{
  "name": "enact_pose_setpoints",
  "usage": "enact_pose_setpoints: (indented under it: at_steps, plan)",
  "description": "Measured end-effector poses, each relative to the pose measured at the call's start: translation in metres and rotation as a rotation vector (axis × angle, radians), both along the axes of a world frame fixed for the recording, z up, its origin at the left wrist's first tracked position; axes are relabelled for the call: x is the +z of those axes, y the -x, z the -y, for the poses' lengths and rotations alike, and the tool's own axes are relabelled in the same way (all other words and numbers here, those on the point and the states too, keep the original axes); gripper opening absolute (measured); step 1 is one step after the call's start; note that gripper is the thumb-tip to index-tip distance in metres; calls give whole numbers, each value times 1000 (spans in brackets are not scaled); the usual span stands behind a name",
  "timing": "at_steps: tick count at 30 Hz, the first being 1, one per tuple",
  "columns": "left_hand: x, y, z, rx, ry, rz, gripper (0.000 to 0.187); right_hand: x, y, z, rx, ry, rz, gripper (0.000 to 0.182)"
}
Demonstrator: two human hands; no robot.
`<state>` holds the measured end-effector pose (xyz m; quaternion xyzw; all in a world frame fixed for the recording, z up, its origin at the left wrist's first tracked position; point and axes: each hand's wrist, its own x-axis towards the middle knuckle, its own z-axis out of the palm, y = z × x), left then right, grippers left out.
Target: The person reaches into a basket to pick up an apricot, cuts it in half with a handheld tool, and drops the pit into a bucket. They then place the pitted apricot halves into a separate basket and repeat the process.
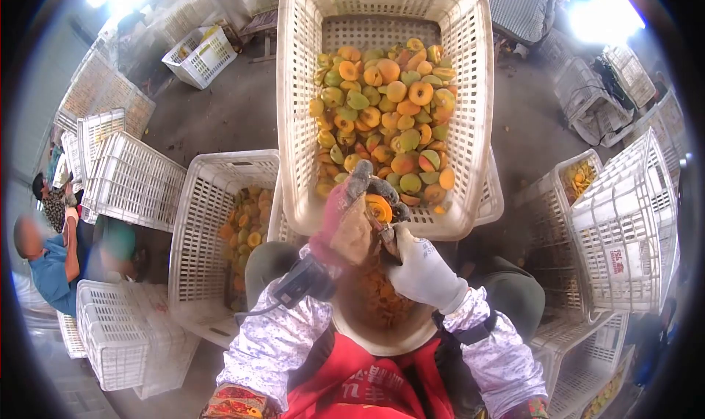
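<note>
My left hand (348,224), in a pinkish-red glove with dark, dirty fingers, grips an orange apricot (378,209) with its cut or hollowed side facing up. Against the fruit's near side, my right hand (427,269), in a white glove, grips a small metal tool (388,235); its exact kind is partly hidden by the fingers. Just beyond both hands stands a large white plastic crate (481,125) holding many orange and green apricots (396,92), some cut open. Below the hands, between my knees, a pale bucket (382,342) contains orange-brown scraps (374,298).
Another white crate (197,235) with apricots stands at my left. Stacked crates (624,235) rise on the right, and more crates (136,177) on the left. A person in a blue shirt (55,272) is at far left. One crate (200,58) sits farther back.
</note>
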<state>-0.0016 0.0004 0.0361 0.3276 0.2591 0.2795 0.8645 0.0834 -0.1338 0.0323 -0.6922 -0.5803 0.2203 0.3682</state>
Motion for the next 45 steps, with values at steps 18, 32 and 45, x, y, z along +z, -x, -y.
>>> enact_pose_setpoints:
  at_steps: [18, 32, 45]
  plan:
    - [43, 57, -8, 194, -78, 355, 31, -12, -5, 59, 295, 352, 364, 22]
    - [63, 107, -51, -56, -1447, -984, 29, 34, -31, 66, 172, 251, 528, 25]
    - [-80, -51, -114, -231, -1139, -1137, 24, 43, -61, 69, -109, 96, 629, 21]
